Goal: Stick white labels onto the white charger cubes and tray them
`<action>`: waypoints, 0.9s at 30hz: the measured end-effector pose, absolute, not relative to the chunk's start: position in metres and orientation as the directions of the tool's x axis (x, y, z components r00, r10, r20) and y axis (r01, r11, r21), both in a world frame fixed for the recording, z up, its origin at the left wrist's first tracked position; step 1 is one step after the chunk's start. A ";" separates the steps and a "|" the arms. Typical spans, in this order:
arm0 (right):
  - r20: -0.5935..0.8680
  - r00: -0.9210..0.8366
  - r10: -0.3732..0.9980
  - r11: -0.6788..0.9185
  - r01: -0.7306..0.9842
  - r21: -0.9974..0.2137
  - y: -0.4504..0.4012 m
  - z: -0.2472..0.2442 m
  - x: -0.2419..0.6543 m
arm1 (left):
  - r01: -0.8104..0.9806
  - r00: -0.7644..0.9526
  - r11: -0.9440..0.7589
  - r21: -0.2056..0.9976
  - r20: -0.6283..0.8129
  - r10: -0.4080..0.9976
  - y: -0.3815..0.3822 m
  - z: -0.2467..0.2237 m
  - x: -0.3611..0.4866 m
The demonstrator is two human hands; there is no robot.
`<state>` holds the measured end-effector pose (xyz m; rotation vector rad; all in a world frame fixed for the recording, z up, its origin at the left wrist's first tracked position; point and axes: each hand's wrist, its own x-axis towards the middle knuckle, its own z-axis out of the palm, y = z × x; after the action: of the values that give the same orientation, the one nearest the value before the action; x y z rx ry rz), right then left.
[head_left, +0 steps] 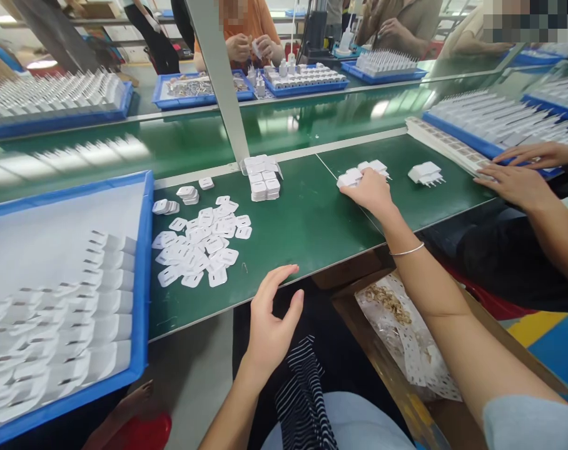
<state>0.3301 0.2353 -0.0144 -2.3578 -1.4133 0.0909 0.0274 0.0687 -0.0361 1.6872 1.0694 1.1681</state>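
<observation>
My right hand reaches to the green bench, its fingers wrapped round part of a row of white plug housings with metal pins. Over the bench's front edge, my left hand hangs with thumb and fingers apart, holding nothing. Loose flat white covers lie scattered on the green surface, ahead and to the left of my left hand. Behind them stands a neat stack of white covers. Another small group of white plugs sits to the right of my right hand.
At the left, a blue-rimmed tray holds rows of white housings. A co-worker's hands are at the right, beside a white strip and filled trays. Below the bench is an open carton with a plastic bag. People sit across the line.
</observation>
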 end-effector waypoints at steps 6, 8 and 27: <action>0.221 0.397 0.891 -0.265 0.850 -0.455 0.206 -0.009 0.305 | 0.080 0.134 -0.164 0.983 0.152 0.979 0.068 -0.036 0.042; 0.346 0.278 0.896 -0.040 0.827 -0.561 0.168 -0.013 0.273 | -0.056 0.104 -0.070 0.996 0.076 0.992 0.064 -0.036 0.048; 0.377 -0.340 0.861 0.483 0.318 -0.816 0.136 -0.003 0.154 | -0.039 -0.223 -0.182 0.983 0.169 0.960 0.062 -0.022 -0.027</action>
<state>0.1545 0.1359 -0.0026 -0.9829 -1.8842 0.8117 -0.0274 0.0623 -0.0220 1.1819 1.2355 1.5331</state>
